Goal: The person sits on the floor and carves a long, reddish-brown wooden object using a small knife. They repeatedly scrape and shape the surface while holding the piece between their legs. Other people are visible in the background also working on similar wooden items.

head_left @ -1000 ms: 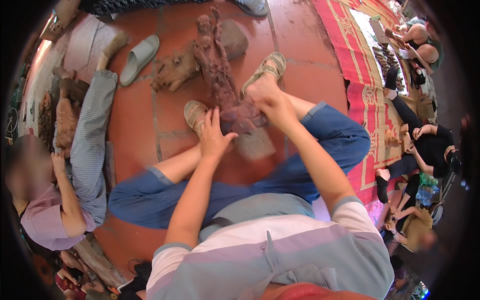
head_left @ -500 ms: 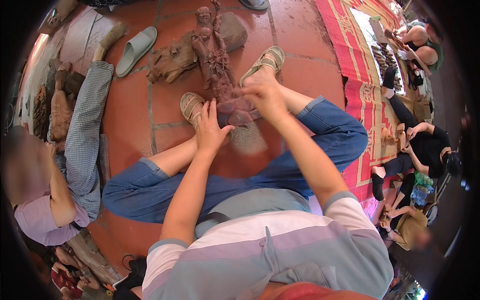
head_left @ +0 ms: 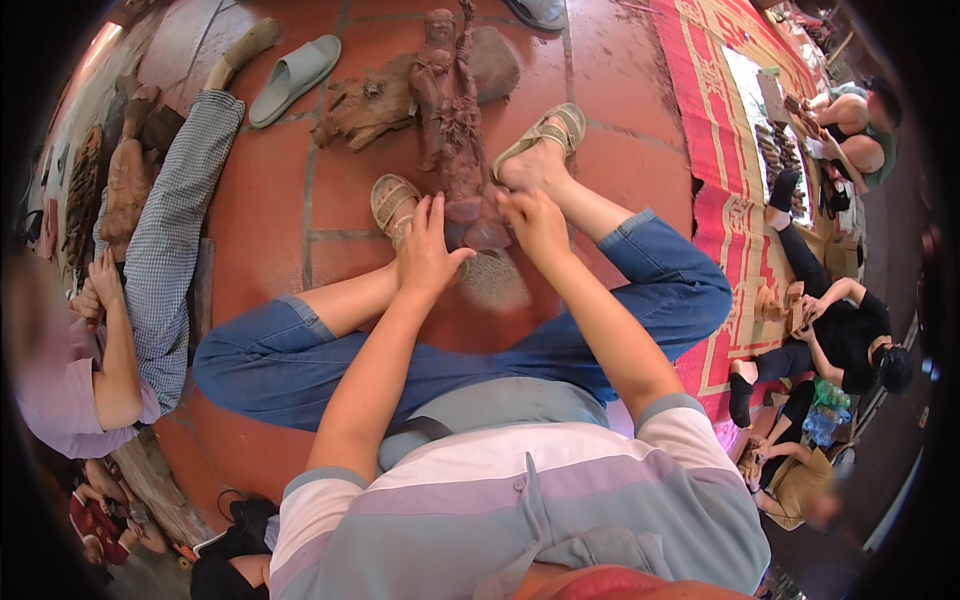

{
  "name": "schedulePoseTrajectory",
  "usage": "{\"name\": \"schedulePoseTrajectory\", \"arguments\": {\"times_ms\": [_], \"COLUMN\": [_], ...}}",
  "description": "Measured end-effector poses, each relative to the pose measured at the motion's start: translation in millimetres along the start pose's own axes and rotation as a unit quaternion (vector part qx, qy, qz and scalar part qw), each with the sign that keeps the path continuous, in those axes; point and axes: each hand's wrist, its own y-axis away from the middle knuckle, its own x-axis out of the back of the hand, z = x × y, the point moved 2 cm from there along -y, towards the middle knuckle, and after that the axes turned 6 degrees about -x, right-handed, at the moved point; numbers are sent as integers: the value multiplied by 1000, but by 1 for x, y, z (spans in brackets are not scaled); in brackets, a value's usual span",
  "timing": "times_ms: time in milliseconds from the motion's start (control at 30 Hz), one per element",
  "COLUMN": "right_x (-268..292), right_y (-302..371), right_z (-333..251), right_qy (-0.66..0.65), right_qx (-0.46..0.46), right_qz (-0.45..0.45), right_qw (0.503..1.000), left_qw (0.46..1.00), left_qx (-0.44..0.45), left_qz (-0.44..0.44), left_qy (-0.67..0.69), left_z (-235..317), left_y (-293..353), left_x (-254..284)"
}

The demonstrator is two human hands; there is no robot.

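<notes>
A reddish-brown carved wooden statue (head_left: 440, 150) with bearded figures lies before me, its base toward me between my sandalled feet. My left hand (head_left: 428, 248) rests at the left side of the base, with its fingers stretched out and its thumb apart. At the right side of the base is my right hand (head_left: 537, 222). Its fingers are curled and pressed together, and whatever they hold, if anything, is hidden. Pale dust (head_left: 497, 283) is heaped on the floor just below the base.
Rough wood (head_left: 358, 112) props up the statue's far end. A grey-green slipper (head_left: 295, 80) lies on the tiles (head_left: 270, 190). On my left a person handles a carved figure (head_left: 127, 190). Several people work on the red patterned mat (head_left: 715, 240) at my right.
My right hand has come slightly toward me along the side of the base, while my left stays beside it. The whole view has shifted a little. The left co-worker's hands now show together.
</notes>
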Motion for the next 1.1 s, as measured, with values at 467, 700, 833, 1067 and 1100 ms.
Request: {"name": "schedulePoseTrajectory", "arguments": {"times_ms": [467, 700, 833, 1067, 1100], "right_x": [-43, -38, -22, -29, -30], "right_y": [39, 50, 42, 19, 31], "right_z": [31, 26, 14, 7, 6], "right_qy": [-177, -190, -376, -337, -341], "right_qx": [-197, -218, -343, -312, -302], "right_qz": [49, 38, 18, 11, 5], "right_qw": [963, 957, 861, 888, 891], "left_qw": [1000, 1000, 999, 999, 999], "left_qx": [-4, -11, -20, -23, -12], "left_qz": [13, 19, 34, 37, 33], "left_qy": [-10, -16, -22, -16, -17], "left_z": [-4, -6, -6, -9, -9], "left_y": [1, 3, 1, 2, -1], "left_x": [-3, -9, -9, -11, -7]}}
